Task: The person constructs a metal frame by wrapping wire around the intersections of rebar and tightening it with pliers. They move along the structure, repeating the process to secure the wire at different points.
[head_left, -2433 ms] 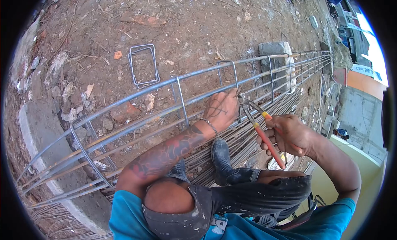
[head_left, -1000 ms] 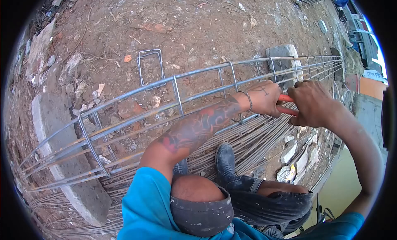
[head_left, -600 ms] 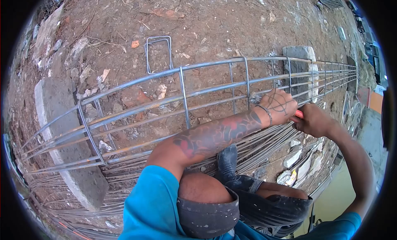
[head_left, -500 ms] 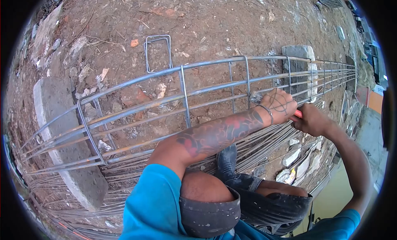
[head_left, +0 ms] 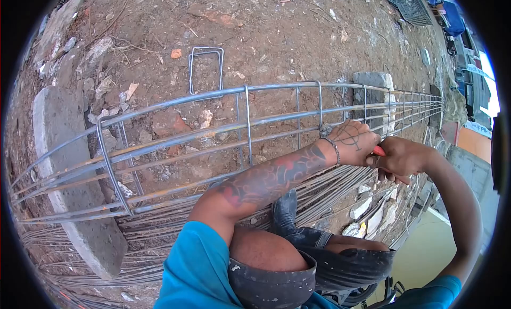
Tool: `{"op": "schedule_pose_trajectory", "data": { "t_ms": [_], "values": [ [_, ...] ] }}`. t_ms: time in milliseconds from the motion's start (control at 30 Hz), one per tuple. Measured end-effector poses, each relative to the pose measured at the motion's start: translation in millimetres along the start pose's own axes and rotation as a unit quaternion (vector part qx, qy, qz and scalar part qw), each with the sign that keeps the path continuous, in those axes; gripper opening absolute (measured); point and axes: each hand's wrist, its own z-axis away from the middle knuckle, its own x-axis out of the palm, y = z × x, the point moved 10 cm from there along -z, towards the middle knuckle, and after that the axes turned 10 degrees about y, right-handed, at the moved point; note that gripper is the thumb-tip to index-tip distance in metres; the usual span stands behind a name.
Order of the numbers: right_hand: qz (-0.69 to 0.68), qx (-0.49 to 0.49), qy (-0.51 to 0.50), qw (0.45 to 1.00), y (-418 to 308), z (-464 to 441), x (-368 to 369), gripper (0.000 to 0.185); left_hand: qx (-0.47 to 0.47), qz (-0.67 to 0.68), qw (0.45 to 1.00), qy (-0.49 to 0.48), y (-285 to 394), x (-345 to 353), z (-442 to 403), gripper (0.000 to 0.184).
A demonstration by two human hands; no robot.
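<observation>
A long cage of steel reinforcing bars, with square stirrups around it, stretches across in front of me. My left hand is closed at the cage's near side. A grey, wire-like tuft shows beside it; what its fingers grip is hidden. Right against it, my right hand is wrapped round red-handled pincers, whose head is out of sight between the hands.
Concrete blocks lie under the cage at the left and right. Loose stirrups rest against the far bar. Thin rods lie along the near side, below my arm. A dark crate sits at upper right.
My right hand has turned, and a second red handle end now shows beneath it. Both hands sit slightly lower and further left in view. The view itself has shifted a little.
</observation>
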Motion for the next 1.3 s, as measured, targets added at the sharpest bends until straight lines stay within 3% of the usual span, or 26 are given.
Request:
{"op": "schedule_pose_trajectory", "data": {
  "t_ms": [33,67,100,133,200,233,300,367,467,500,567,600,633,700,767,800,833,867,900,967,1033,1100,1167,1200,1300],
  "values": [
    [0.070,0.025,0.030,0.997,2,3,-5,0.028,0.001,0.003,1.000,0.000,-3,3,1,0.034],
    [0.218,-0.138,0.132,0.957,-6,-9,-11,0.024,0.011,0.003,1.000,0.025,-6,3,0,0.034],
    [0.216,-0.136,0.131,0.958,-7,-6,-6,0.024,0.019,0.003,0.999,0.048,-5,-2,-1,0.033],
    [0.257,-0.128,0.198,0.937,-12,-1,-12,0.023,0.021,0.005,0.999,0.043,-5,-2,-4,0.033],
    [0.326,-0.116,0.286,0.893,-16,3,-20,0.020,0.035,0.000,0.996,-0.079,-4,18,-7,0.030],
    [0.325,-0.112,0.287,0.894,-16,3,-18,0.020,0.039,0.001,0.996,-0.081,-4,22,-5,0.030],
    [0.370,-0.094,0.317,0.868,-19,6,-19,0.017,0.047,-0.006,0.996,0.070,-8,4,-3,0.027],
    [0.389,-0.079,0.317,0.861,-22,5,-12,0.016,0.032,-0.016,0.995,0.096,-13,9,0,0.024],
    [0.463,-0.104,0.347,0.809,-28,9,-5,0.020,0.097,-0.006,0.962,0.255,-3,-10,12,0.019],
    [0.464,-0.101,0.353,0.806,-23,17,-12,0.020,0.104,-0.008,0.961,0.258,2,-13,13,0.019],
    [0.336,-0.208,0.309,0.865,-31,40,-20,0.034,0.090,-0.007,0.966,0.241,1,-16,15,0.021],
    [0.134,-0.007,0.074,0.988,-2,28,-17,0.049,0.112,-0.022,0.959,0.259,2,-15,17,0.025],
    [0.135,-0.008,0.072,0.988,7,23,-15,0.049,0.109,-0.022,0.959,0.260,2,-14,19,0.025],
    [-0.138,-0.045,-0.007,0.989,15,16,1,0.047,0.119,-0.049,0.954,0.272,10,-19,22,0.027],
    [-0.137,-0.040,0.010,0.990,25,13,4,0.043,0.075,-0.032,0.971,0.225,7,-18,18,0.021],
    [0.093,-0.138,0.159,0.973,13,15,-16,0.041,0.065,-0.055,0.981,0.173,12,-19,13,0.024],
    [0.311,-0.224,0.297,0.874,-6,27,-25,0.038,0.055,-0.077,0.989,0.117,16,-19,5,0.027],
    [0.340,-0.203,0.373,0.839,-15,38,-31,0.032,0.009,-0.039,0.999,0.026,8,-6,-10,0.035],
    [0.338,-0.209,0.363,0.843,-12,31,-23,0.032,-0.016,-0.008,0.996,-0.082,9,5,-17,0.039],
    [0.387,-0.167,0.423,0.802,1,24,-27,0.030,-0.142,0.163,0.925,-0.311,-16,64,-15,0.042],
    [0.414,-0.153,0.428,0.789,17,15,-16,0.031,0.010,-0.040,0.990,-0.132,8,40,-24,0.038],
    [0.286,-0.168,0.385,0.861,29,11,-12,0.041,-0.042,-0.048,0.990,-0.124,3,46,-12,0.036],
    [0.132,-0.281,0.403,0.861,41,1,-24,0.046,-0.083,-0.091,0.992,0.028,-12,41,-16,0.029],
    [0.139,-0.186,0.328,0.916,54,-24,-25,0.036,-0.073,-0.094,0.990,0.072,-14,38,-18,0.023],
    [0.160,-0.128,0.277,0.939,65,-52,-22,0.026,-0.068,-0.120,0.985,0.106,-17,39,-19,0.025]
  ]
}}
